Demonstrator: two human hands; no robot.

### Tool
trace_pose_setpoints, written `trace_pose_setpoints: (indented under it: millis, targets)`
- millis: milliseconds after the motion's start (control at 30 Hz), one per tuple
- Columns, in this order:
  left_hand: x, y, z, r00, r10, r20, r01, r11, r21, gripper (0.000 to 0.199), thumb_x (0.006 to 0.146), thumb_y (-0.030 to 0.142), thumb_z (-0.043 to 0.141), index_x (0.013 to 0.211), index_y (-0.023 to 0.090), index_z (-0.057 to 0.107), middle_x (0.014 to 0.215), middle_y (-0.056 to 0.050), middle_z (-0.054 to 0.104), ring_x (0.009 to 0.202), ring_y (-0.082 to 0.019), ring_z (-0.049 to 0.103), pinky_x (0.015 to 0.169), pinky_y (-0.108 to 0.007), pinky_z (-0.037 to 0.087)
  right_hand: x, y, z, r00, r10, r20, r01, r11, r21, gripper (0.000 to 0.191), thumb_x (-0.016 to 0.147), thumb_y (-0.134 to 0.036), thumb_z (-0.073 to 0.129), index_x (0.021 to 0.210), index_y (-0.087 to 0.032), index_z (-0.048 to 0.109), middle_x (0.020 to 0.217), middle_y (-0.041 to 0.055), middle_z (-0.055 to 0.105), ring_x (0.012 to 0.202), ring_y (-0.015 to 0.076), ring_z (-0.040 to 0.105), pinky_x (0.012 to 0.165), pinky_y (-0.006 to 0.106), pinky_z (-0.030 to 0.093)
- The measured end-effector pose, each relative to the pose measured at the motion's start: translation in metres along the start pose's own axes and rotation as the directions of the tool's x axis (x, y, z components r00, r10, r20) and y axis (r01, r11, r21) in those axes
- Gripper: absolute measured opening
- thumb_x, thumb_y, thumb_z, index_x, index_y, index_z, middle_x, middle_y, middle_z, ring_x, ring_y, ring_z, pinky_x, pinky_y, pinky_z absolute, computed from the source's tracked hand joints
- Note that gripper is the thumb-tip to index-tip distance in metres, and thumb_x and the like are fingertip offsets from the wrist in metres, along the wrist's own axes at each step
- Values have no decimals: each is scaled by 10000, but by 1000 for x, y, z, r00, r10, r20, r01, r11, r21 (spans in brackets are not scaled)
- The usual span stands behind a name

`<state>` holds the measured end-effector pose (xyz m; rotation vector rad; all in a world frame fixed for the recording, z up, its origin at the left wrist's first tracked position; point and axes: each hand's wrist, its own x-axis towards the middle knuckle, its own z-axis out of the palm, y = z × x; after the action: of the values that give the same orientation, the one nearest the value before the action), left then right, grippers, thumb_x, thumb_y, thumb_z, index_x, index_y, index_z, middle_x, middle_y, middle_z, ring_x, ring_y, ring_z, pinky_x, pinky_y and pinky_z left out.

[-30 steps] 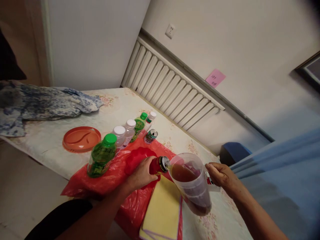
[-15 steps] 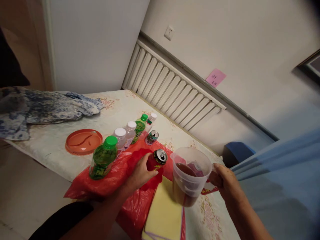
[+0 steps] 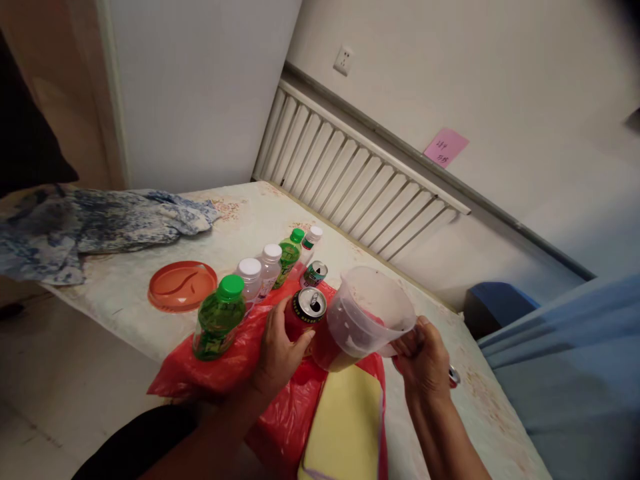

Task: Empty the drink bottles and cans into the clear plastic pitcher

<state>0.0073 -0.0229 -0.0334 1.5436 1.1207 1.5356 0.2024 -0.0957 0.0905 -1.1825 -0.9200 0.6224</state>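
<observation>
My left hand (image 3: 281,347) is wrapped round a dark red drink can (image 3: 303,313) with a black-and-gold band and an opened top. In my right hand (image 3: 425,360) is the handle of a clear plastic measuring jug (image 3: 360,313). The jug leans, its base toward the can and its mouth facing up and right. Brownish liquid shows low in its wall. Beneath both hands lie a red plastic bag (image 3: 285,420) and a folded yellow cloth (image 3: 345,427). Part of another can (image 3: 454,377) shows behind my right wrist.
Left of the can stand a green-capped bottle (image 3: 220,320), white-capped bottles (image 3: 250,280) and a small green can (image 3: 315,273). An orange lid (image 3: 183,287) and a patterned cloth (image 3: 135,217) lie farther left. A radiator (image 3: 350,167) runs behind the table (image 3: 240,200); a blue curtain (image 3: 565,360) hangs at right.
The jug has moved left, closer to the can, and its lean has changed. My left hand keeps hold of the can. The view has shifted slightly.
</observation>
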Motion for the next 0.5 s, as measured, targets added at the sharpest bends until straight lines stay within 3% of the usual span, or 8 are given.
trace_pose_setpoints:
  millis: [167,500]
  targets:
    - [-9,8,-6,996,-38,-75,36,999,-24,642,750,253,662,1328,200,390,1323,-131,512,1247,-303,482,1074,-461,374,0,19,18,999,42,-22,-41,997,62,433,840,-391,504,527,-234,249,448,-110,180,394,66,111,389,241,161]
    - [-27,7,-18,993,-100,-65,96,993,-66,653,757,288,656,1339,216,368,1334,-124,498,1246,-310,485,1066,-467,386,1,58,39,998,59,-17,-57,994,95,430,825,-402,521,533,-234,253,435,-112,201,393,68,136,406,246,152]
